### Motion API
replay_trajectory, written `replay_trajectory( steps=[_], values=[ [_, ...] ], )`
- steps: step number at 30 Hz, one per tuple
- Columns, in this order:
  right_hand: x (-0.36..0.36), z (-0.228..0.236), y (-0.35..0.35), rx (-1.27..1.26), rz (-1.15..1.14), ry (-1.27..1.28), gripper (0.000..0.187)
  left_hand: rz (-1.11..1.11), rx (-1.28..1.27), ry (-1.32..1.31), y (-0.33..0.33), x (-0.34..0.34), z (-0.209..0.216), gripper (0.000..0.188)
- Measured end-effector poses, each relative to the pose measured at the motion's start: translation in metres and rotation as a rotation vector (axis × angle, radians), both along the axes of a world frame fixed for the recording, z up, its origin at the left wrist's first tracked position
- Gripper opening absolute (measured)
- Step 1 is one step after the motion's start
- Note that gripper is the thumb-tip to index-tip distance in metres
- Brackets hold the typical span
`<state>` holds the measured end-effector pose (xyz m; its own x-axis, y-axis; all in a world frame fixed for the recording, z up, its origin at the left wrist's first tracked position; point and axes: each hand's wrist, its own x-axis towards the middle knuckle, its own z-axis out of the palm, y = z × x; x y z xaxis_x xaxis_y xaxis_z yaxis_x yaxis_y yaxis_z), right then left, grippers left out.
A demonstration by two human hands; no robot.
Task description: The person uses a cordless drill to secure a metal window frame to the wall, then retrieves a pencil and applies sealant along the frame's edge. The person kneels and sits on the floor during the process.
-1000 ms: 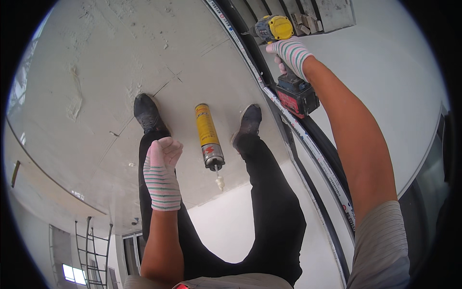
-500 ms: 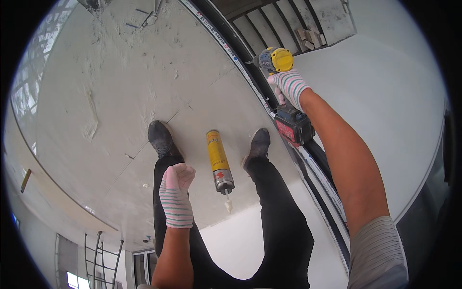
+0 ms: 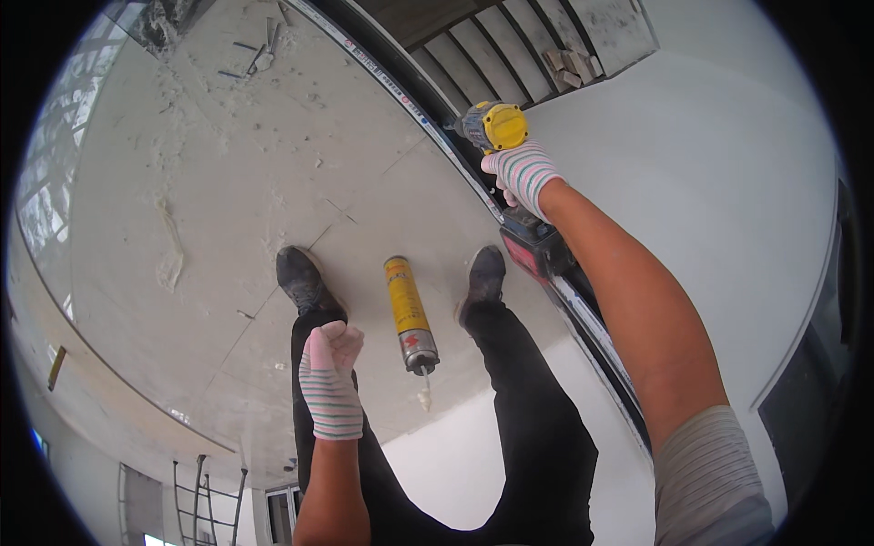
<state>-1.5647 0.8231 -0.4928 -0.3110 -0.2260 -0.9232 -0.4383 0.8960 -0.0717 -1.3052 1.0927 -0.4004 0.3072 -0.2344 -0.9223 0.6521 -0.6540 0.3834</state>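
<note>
My right hand [image 3: 526,175], in a striped glove, grips a yellow and grey cordless drill [image 3: 492,126] by its handle. The drill's black and red battery [image 3: 535,244] hangs below the hand. Its nose points left at the dark frame [image 3: 473,176], though I cannot tell whether the tip touches it. My left hand [image 3: 331,378], gloved alike, is held over my left thigh with its fingers curled together; what they hold, if anything, is hidden. Between my shoes lies a yellow and silver spray foam can [image 3: 406,305] with whitish foam at its nozzle.
The long frame runs diagonally from the top to the lower right, with a printed strip [image 3: 373,65] along it. Past it are dark bars and a few blocks [image 3: 569,68]. Debris scraps [image 3: 259,56] lie on the dusty tiled floor [image 3: 246,173]. A metal rack [image 3: 208,500] stands lower left.
My right hand and the drill have shifted left and slightly down against the frame. The left hand stays curled, nearly in place. The whole view has shifted a little.
</note>
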Motion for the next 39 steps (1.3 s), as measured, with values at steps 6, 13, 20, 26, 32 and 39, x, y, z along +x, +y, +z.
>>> replay_trajectory(
  steps=[6, 13, 20, 26, 32, 39],
  values=[
    [-0.006, -0.01, -0.008, 0.024, -0.05, -0.005, 0.013, 0.011, 0.001, 0.007, 0.002, -0.001, -0.004, 0.04],
    [0.001, -0.008, 0.013, -0.144, 0.642, 0.179, 0.036, 0.013, 0.01, 0.018, -0.001, 0.002, -0.005, 0.039],
    [0.001, -0.021, 0.029, -0.095, 0.229, 0.095, 0.037, 0.026, 0.001, 0.03, 0.001, 0.003, -0.001, 0.04],
    [-0.003, -0.023, 0.027, -0.087, 0.256, 0.111, 0.035, 0.023, -0.017, 0.031, 0.002, 0.003, -0.001, 0.04],
    [-0.006, -0.025, 0.03, -0.112, 0.267, 0.098, 0.036, 0.019, -0.025, 0.026, 0.002, 0.001, 0.0, 0.041],
    [-0.011, -0.027, 0.026, -0.07, 0.218, 0.096, 0.037, 0.002, -0.018, 0.031, 0.003, 0.0, -0.002, 0.041]
  ],
)
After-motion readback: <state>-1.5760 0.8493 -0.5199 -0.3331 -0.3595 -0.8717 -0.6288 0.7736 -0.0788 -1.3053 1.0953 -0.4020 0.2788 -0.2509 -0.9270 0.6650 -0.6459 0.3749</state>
